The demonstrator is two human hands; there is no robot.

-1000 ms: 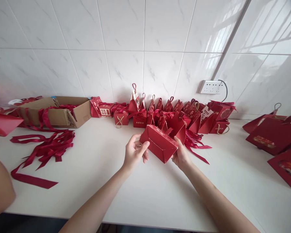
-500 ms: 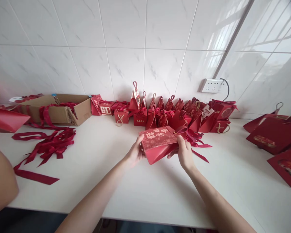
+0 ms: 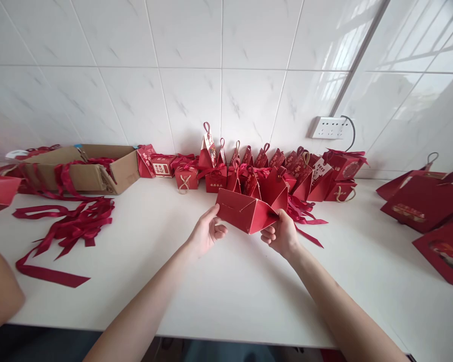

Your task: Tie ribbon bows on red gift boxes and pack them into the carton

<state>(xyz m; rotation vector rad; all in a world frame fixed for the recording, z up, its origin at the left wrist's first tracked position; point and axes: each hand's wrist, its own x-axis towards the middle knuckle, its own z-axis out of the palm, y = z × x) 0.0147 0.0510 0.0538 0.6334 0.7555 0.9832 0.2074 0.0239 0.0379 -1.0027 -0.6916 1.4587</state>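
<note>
White tiles (image 3: 189, 40) cover the wall at twelve o'clock, the broadest thing before us. Below them spreads our white surface (image 3: 219, 296), reaching round to six o'clock. Taking the red box (image 3: 241, 211) in our hands as the middle of the dial, we see small red boxes (image 3: 216, 182) crowded from eleven to two o'clock, many topped with loops. A cardboard box (image 3: 127, 170) sits open at ten, ribbon hanging over its front. Red bags (image 3: 411, 206) stand at three, well apart from our hands. Tangled red ribbons (image 3: 75, 221) lie at nine. Our red box is tilted in front of the crowd, its folded underside towards us. Our left hand (image 3: 204, 234) has its left end, thumb on the edge and the fingers we can see loosely curled below. Our right hand (image 3: 283, 234) grips its right end, fingers bent inward underneath; we cannot tell how far the hidden fingers close. A white socket strip (image 3: 327, 128) is on the wall at two.
</note>
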